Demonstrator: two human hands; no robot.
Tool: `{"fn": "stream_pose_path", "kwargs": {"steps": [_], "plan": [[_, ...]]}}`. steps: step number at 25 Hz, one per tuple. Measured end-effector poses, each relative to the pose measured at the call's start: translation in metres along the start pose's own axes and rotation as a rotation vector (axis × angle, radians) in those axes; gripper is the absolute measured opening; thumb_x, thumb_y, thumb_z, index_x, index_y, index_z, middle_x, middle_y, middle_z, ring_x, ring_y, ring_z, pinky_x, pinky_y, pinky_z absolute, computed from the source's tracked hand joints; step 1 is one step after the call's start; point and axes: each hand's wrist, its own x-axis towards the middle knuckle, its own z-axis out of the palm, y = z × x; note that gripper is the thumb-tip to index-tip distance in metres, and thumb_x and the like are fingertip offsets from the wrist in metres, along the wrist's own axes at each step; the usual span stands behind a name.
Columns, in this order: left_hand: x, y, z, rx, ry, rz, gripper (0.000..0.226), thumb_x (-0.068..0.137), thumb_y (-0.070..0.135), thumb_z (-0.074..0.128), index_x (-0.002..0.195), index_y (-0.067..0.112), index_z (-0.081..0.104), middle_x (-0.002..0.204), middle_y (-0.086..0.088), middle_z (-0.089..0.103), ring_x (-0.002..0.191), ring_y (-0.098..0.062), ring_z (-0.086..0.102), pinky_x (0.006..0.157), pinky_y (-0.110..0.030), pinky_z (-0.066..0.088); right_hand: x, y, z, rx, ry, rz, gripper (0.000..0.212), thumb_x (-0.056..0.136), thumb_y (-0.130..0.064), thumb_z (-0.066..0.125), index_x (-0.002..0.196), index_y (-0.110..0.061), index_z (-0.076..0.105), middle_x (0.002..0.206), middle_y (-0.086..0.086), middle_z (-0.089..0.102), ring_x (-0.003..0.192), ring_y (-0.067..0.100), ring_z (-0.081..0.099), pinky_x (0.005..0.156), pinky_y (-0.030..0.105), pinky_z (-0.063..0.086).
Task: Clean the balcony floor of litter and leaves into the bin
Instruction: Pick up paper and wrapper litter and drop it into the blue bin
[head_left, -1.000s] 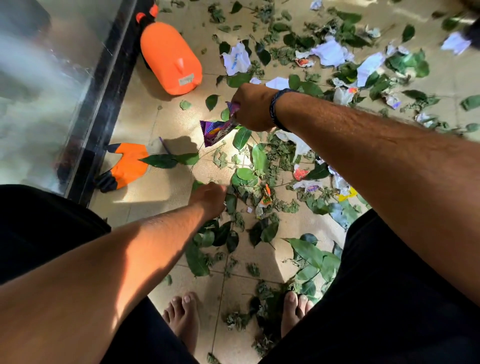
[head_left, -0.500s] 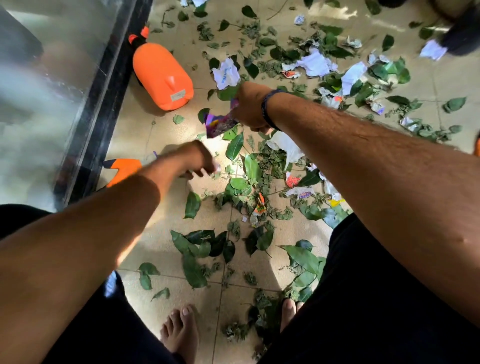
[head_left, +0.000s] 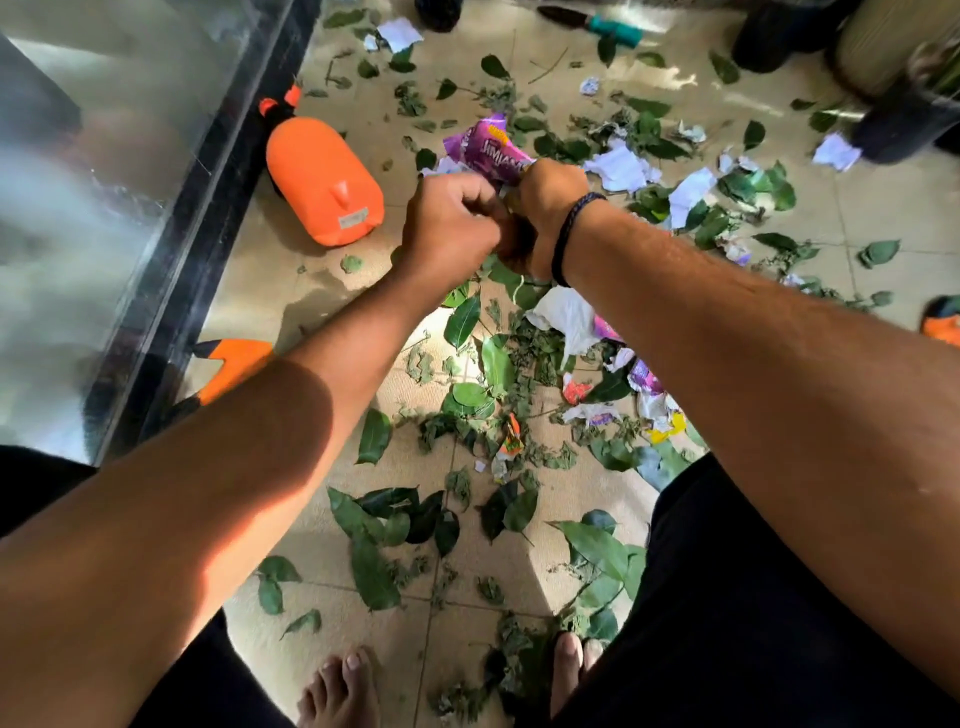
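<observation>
Hands are bunched together over the mess right now. My right hand (head_left: 548, 208) is gripping a purple snack wrapper (head_left: 488, 148), fingers curled round its lower end so the printed part sticks up and away from me. My left hand (head_left: 452, 223) is pressed right up against it, fingers curled in too, but I honestly can't tell what it's pinching, maybe the wrapper edge, maybe some scrap underneath. Dark braided band (head_left: 569, 234) sits on my right wrist.

Floor (head_left: 649, 88) is tan tile and it's covered: green leaves (head_left: 374, 434) scattered from my bare feet (head_left: 340, 686) outward, crumpled white paper scraps (head_left: 621, 169) mostly off to the right, and a white plastic bag (head_left: 566, 314) just under my right forearm. Orange sprayer bottle (head_left: 324, 182) lies on its side to the left, near the glass railing (head_left: 104, 182). No bin that I can make out for sure from this view.
</observation>
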Motion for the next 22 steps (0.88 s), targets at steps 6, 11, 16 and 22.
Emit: {"fn": "stream_pose_path", "kwargs": {"steps": [6,11,16,22], "plan": [[-0.018,-0.057,-0.005,-0.28,0.028,-0.431,0.011,0.093,0.02,0.071,0.095,0.01,0.068,0.083,-0.003,0.074,0.075,-0.023,0.067,0.057,-0.028,0.054,0.001,-0.007,-0.01,0.188,0.006,-0.008,0.028,0.097,-0.012,0.035,0.07,-0.018,0.04,0.058,0.0,0.032,0.034,0.014,0.023,0.043,0.015,0.024],[-0.097,-0.142,0.032,0.512,-0.485,-0.114,0.008,0.09,0.011,0.066,0.085,0.005,0.067,0.082,-0.008,0.069,0.076,-0.024,0.069,0.066,-0.04,0.06,-0.028,0.003,0.004,-0.294,-0.132,-0.152,0.033,0.101,-0.015,0.039,0.07,-0.01,0.048,0.051,0.003,0.041,0.028,0.011,0.026,0.042,0.012,0.024],[-0.131,-0.177,0.072,0.913,-0.583,0.046,0.028,0.094,0.027,0.064,0.117,0.014,0.057,0.102,-0.007,0.062,0.088,-0.026,0.061,0.069,-0.029,0.047,-0.034,0.013,0.004,-0.628,-0.174,-0.302,0.029,0.099,-0.01,0.04,0.07,-0.014,0.042,0.061,0.001,0.038,0.028,0.007,0.03,0.033,0.013,0.02],[-0.118,-0.192,0.072,0.813,-0.581,-0.101,0.016,0.095,0.016,0.057,0.101,0.011,0.071,0.098,0.0,0.067,0.093,-0.016,0.063,0.068,-0.021,0.043,-0.03,0.02,-0.014,-0.681,-0.167,-0.327,0.032,0.096,-0.003,0.038,0.066,-0.014,0.038,0.058,0.001,0.035,0.036,0.01,0.029,0.034,0.015,0.02]]}}
